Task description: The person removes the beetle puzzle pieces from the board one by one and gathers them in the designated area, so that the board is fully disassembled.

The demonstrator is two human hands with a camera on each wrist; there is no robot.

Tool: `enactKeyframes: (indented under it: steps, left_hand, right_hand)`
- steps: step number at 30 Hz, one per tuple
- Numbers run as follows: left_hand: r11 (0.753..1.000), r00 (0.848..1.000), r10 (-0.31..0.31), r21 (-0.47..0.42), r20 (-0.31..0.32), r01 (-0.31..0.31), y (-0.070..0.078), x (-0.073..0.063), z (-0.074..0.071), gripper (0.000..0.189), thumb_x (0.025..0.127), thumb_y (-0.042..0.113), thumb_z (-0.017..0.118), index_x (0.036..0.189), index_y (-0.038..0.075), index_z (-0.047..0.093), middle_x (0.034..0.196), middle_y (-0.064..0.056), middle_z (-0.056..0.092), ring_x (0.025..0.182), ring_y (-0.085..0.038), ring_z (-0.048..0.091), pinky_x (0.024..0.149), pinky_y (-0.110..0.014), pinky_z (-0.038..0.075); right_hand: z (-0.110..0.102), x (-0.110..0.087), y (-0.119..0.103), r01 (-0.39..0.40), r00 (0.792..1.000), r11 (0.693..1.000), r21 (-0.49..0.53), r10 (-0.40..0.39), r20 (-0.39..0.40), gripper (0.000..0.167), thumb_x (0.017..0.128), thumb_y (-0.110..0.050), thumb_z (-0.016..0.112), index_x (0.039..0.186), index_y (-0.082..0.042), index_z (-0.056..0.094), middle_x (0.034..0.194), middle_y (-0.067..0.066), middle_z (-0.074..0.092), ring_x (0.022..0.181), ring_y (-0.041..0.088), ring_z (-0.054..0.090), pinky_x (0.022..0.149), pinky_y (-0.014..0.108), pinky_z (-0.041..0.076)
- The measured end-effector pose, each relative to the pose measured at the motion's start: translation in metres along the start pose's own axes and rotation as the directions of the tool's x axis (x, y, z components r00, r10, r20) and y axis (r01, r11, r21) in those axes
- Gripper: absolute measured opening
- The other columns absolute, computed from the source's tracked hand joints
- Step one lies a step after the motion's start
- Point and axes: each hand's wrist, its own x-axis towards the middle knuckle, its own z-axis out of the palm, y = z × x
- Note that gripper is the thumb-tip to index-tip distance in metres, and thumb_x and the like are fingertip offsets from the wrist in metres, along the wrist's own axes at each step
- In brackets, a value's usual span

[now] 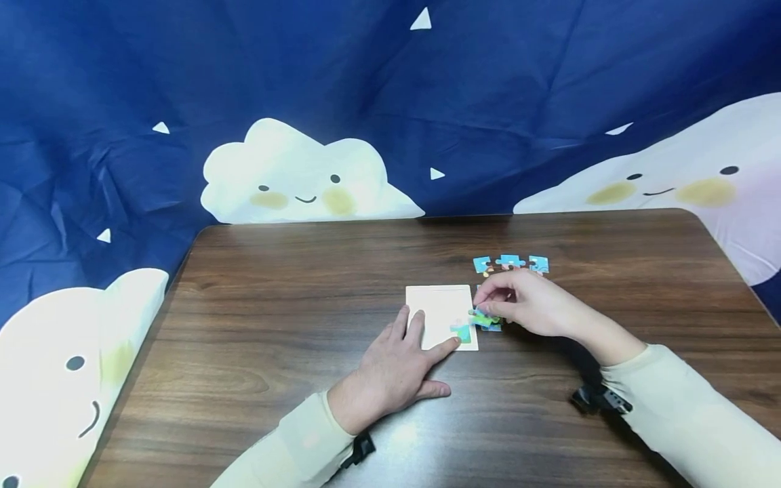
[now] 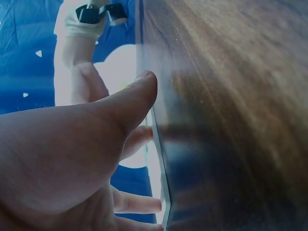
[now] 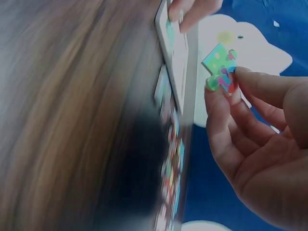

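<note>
A white square puzzle board (image 1: 430, 301) lies on the table. My left hand (image 1: 393, 373) rests on its near-left part with spread, straight fingers; the index fingertip touches a green-and-blue jigsaw piece (image 1: 464, 333) in the near right corner. In the left wrist view, the left hand's thumb (image 2: 137, 98) is held out beside the tabletop. My right hand (image 1: 539, 303) pinches another jigsaw piece (image 3: 219, 65), green with pink and blue, between thumb and fingertips. That piece is above the board's right edge in the head view, tilted in the right wrist view.
Beyond the right hand lie several loose jigsaw pieces (image 1: 510, 260) with blue tops, partly hidden by that hand. Another blue piece (image 1: 491, 327) lies by the board's right edge. The brown wooden table (image 1: 274, 291) ends at a blue cloth (image 1: 476, 81) with white clouds.
</note>
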Motion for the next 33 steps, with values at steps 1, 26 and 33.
enactKeyframes:
  steps: [1,26,33]
  left_hand:
    - [1.000,1.000,0.000,-0.005,0.004,0.000,0.000,0.000,0.000,0.073,0.098,0.077,0.053,0.165,0.050,0.039,0.163,-0.023,0.042,0.155,-0.046,0.043,0.117,-0.046,0.050]
    - [0.999,1.000,0.011,-0.053,-0.012,-0.011,-0.006,-0.003,0.001,0.067,0.102,0.071,0.052,0.165,0.049,0.040,0.162,-0.022,0.040,0.156,-0.046,0.041,0.117,-0.048,0.050]
    - [0.999,0.999,0.015,-0.041,-0.046,-0.017,-0.006,-0.004,0.002,0.067,0.101,0.071,0.053,0.163,0.049,0.042,0.159,-0.023,0.043,0.153,-0.047,0.045,0.118,-0.048,0.050]
  right_hand:
    - [-0.002,-0.003,0.003,0.000,1.000,1.000,-0.010,0.000,-0.013,0.004,0.102,-0.016,0.075,0.104,-0.017,0.079,0.086,-0.005,0.069,0.073,0.009,0.058,0.067,0.026,0.049]
    - [-0.003,-0.026,0.042,-0.029,0.993,0.967,-0.253,0.000,-0.117,0.008,0.098,-0.009,0.078,0.099,-0.016,0.083,0.095,-0.009,0.072,0.087,0.009,0.060,0.078,0.032,0.051]
    - [0.000,-0.026,0.030,-0.015,0.985,0.961,-0.275,-0.033,-0.170,0.012,0.097,-0.011,0.079,0.109,-0.013,0.082,0.102,-0.003,0.076,0.093,0.017,0.066,0.082,0.039,0.053]
